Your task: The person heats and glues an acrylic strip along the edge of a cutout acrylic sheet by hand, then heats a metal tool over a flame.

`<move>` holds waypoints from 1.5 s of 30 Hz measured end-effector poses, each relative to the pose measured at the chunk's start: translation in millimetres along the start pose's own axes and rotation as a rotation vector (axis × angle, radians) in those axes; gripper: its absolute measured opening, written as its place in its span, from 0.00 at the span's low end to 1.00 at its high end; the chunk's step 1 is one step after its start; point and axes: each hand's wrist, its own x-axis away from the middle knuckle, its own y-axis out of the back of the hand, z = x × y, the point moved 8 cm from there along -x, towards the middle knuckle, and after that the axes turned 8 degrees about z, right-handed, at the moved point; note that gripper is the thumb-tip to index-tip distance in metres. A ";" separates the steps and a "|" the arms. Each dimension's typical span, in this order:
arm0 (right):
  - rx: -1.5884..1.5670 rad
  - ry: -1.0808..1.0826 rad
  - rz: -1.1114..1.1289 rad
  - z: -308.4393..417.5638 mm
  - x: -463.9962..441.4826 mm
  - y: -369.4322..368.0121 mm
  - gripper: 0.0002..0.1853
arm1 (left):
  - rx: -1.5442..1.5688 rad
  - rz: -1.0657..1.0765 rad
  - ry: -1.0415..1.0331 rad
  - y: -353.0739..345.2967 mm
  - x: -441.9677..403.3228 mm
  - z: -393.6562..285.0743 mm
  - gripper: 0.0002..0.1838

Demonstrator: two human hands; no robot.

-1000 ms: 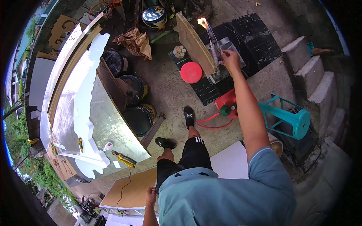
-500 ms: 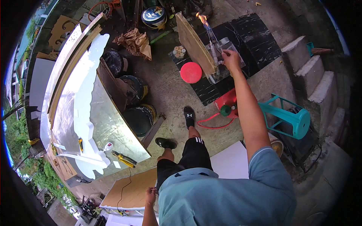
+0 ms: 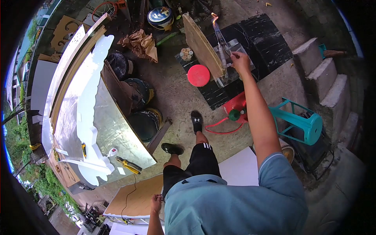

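A lit gas torch (image 3: 220,40) lies across a stand on the black board, with a small flame (image 3: 214,17) at its far end. Pinched fingers of my right hand (image 3: 241,62) are at the torch's near side; the exact part they grip is hidden. A thick tan board (image 3: 201,45) stands on edge just left of the torch. Beside it are a round red lid (image 3: 198,75) and a cluster of pale round pieces (image 3: 186,54). My left hand (image 3: 156,203) hangs low by my hip, fingers curled, with its contents too small to make out.
A red gas tank (image 3: 235,107) with a red hose is under my right forearm. A teal stool (image 3: 301,121) lies tipped at the right, near concrete steps (image 3: 321,64). At left, a metal-topped table (image 3: 117,137) bears a white cutout (image 3: 88,105) and pliers (image 3: 129,165).
The torch flame has become smaller and narrower. My right hand has stayed at the torch with hardly any shift, and my left hand remains by my hip.
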 end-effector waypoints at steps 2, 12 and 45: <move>-0.006 0.001 -0.003 -1.4 -0.5 -0.3 0.16 | 0.006 0.003 0.000 -1.3 1.1 -0.7 0.06; -0.044 0.012 0.002 -5.6 -3.7 -1.1 0.16 | -0.023 -0.010 -0.003 -0.6 -0.2 4.2 0.06; -0.066 -0.020 0.015 -12.3 -6.7 -9.0 0.15 | -0.018 -0.002 -0.031 -0.6 -2.3 14.0 0.07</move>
